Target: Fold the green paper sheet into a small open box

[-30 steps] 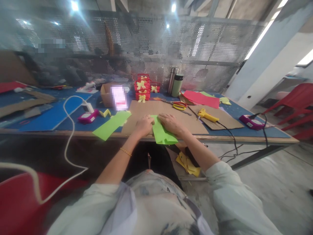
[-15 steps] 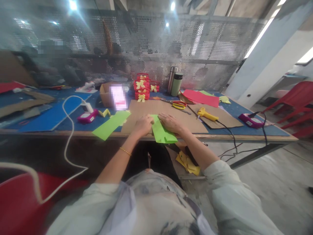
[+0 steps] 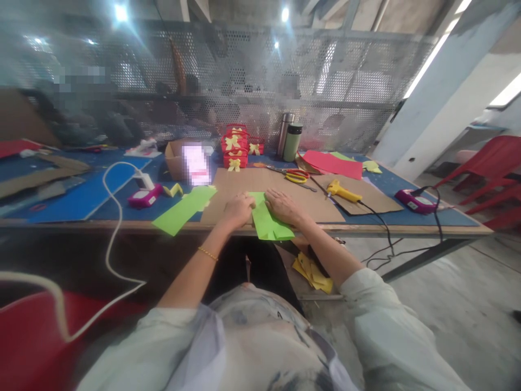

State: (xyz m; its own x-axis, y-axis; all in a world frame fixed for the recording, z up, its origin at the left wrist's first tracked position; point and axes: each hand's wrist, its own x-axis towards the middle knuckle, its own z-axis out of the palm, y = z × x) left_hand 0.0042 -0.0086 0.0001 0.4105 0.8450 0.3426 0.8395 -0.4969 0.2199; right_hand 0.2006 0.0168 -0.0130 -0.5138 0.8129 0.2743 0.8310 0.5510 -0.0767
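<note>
A folded bright green paper [image 3: 266, 225] lies on a brown cardboard sheet [image 3: 321, 209], its lower end reaching past the table's front edge. My left hand [image 3: 240, 209] is closed at the paper's left edge, fingers curled and thumb side against it. Flat on the paper's right part rests my right hand [image 3: 281, 206], with fingers stretched out and pressing down. Part of the sheet is hidden beneath that hand. To the left, a second green paper strip [image 3: 183, 210] lies at an angle on the table.
Behind the cardboard lie yellow-handled scissors [image 3: 297, 177]. A yellow glue gun [image 3: 344, 191] rests on cardboard at right, its cord trailing down. Red boxes with bows [image 3: 235, 146], a green flask [image 3: 293, 142], red paper [image 3: 334, 164] and purple power sockets [image 3: 145, 195] stand around.
Both hands stay almost in place on the green paper; the right hand has barely shifted. The whole view has tilted slightly.
</note>
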